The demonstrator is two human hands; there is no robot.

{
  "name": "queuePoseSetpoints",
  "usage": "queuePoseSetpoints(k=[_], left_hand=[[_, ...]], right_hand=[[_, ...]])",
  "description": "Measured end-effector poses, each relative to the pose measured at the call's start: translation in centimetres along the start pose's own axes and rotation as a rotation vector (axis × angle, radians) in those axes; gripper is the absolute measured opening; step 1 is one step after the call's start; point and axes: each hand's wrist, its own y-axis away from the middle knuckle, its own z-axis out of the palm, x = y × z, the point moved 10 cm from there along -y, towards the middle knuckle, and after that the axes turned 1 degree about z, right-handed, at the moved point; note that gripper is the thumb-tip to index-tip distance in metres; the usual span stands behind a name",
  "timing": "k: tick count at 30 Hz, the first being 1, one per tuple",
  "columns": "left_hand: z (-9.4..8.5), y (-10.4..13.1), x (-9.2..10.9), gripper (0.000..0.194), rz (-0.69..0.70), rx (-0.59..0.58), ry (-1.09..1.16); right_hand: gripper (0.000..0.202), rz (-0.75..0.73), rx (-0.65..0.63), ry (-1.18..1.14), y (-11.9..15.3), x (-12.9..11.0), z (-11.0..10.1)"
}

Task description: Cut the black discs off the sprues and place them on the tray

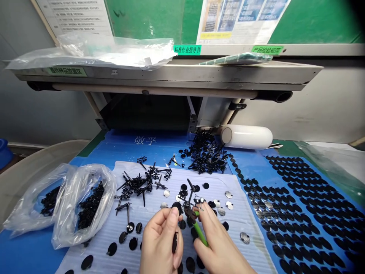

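My left hand (159, 241) is closed, pinching a black round plastic disc (177, 207) between thumb and fingertips. Another dark disc shows at its lower fingers. Green-handled side cutters (200, 233) are gripped in my right hand (219, 243), their jaws beside the pinched disc. Whether the jaws touch it I cannot tell. Around both hands, loose black discs (133, 243) and several shiny silvery ones (245, 238) lie scattered on a white foam sheet (228, 213). Black branching plastic sprues (139, 182) lie in a tangle beyond my left hand.
Two clear bags (107, 207) of small black parts stand at the left. A dense heap of black pieces (207, 152) lies at the back, near a white cylinder (251, 137). Rows of black discs (327, 213) cover the right side. A shelf (171, 78) overhangs the table.
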Motion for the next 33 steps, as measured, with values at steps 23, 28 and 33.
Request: queuePoseSetpoints(k=[23,28,33], left_hand=[[-1.3,-0.1,-0.4,0.024,-0.104,-0.045,0.180],[-3.6,-0.6,0.3,0.022,-0.073,0.073,0.277],[-8.2,-1.8,1.8,0.020,-0.029,0.215,0.405]], right_hand=[[0.033,-0.135,-0.216,-0.015,-1.6,-1.3,2.3],[0.030,-0.236,-0.262,0.111,-3.2,-2.5,4.1],[0.020,-0.359,-0.337,0.306,-6.6,-5.9,6.7]])
